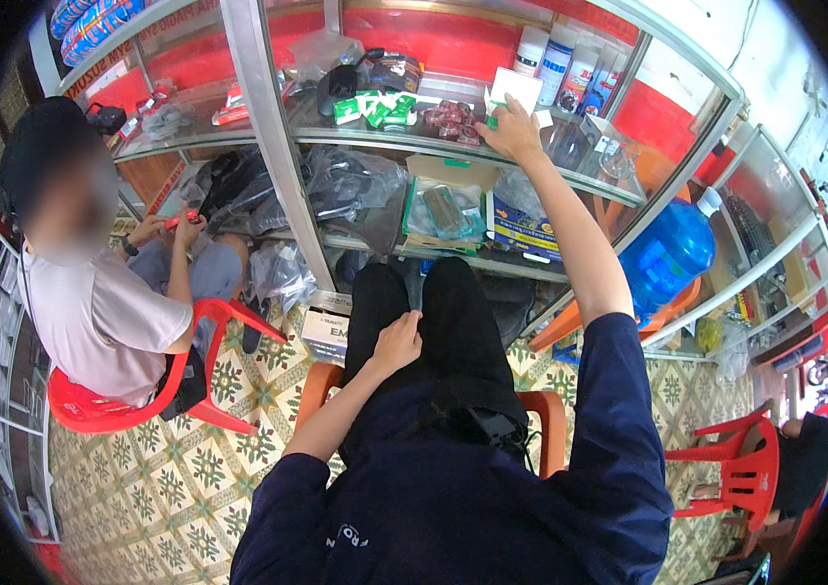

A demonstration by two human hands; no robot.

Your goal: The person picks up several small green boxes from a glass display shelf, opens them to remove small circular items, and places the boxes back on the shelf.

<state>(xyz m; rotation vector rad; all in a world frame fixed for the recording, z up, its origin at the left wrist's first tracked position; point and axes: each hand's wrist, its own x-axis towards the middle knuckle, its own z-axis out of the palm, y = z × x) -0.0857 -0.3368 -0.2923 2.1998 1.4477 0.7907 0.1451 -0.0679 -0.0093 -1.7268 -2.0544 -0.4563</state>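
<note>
My right hand (pixel 512 131) reaches onto the upper glass shelf (pixel 567 172) of a display case, its fingers at a small open white box (pixel 517 88). Whether they grip the box or only touch it, I cannot tell. Just left of that hand lie several small red packets (pixel 452 121), and farther left several green-and-white small boxes (pixel 377 110). My left hand (pixel 398 340) rests on my lap between my black-trousered thighs, fingers curled around the end of a dark, narrow thing (pixel 414 289) that I cannot identify.
Spray cans (pixel 558 62) stand behind the white box. Below, the lower shelf holds an open carton (pixel 450 205) and plastic-wrapped parts (pixel 355 179). A metal post (pixel 278 146) divides the case. A blue water bottle (pixel 669 256) stands right; a seated person (pixel 103 307) holds a red item at left.
</note>
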